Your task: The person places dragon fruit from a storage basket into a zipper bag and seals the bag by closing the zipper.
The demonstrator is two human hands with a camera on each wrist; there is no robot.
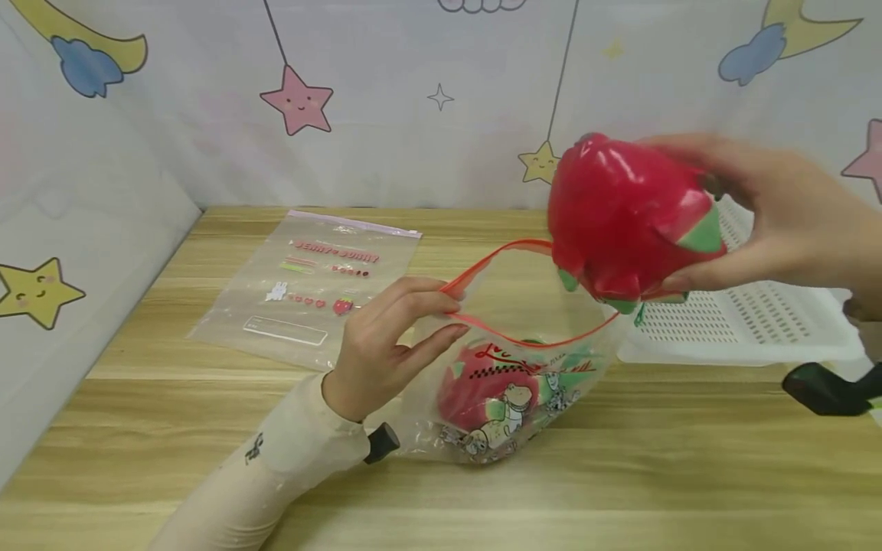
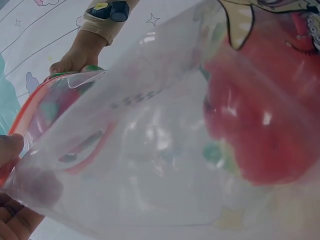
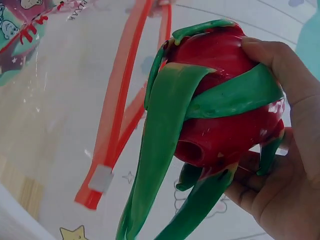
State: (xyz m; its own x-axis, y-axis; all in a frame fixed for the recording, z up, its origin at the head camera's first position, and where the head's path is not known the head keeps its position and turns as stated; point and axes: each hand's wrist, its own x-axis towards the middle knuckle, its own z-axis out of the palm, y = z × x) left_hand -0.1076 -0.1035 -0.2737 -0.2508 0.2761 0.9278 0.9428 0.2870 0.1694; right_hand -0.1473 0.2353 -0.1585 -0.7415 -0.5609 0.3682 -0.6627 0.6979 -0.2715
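My right hand (image 1: pixel 779 207) grips a red dragon fruit (image 1: pixel 620 214) with green-tipped scales, tilted above the mouth of a clear zip bag (image 1: pixel 586 360). In the right wrist view long green leaves hang off the dragon fruit (image 3: pixel 220 100). The bag has an orange-red zip edge (image 1: pixel 510 340) and cartoon prints, and its mouth gapes. My left hand (image 1: pixel 393 337) pinches that edge at the left corner between thumb and fingers. Inside the bag lies another dragon fruit (image 1: pixel 475 390), seen blurred through the plastic in the left wrist view.
A flat clear zip bag (image 1: pixel 317 283) with a lilac zip and pink print lies at the back left of the wooden table (image 1: pixel 620 474). Behind the right hand stands a white perforated basket (image 1: pixel 751 325). A curtain with stars and moons (image 1: pixel 413 145) closes off the back.
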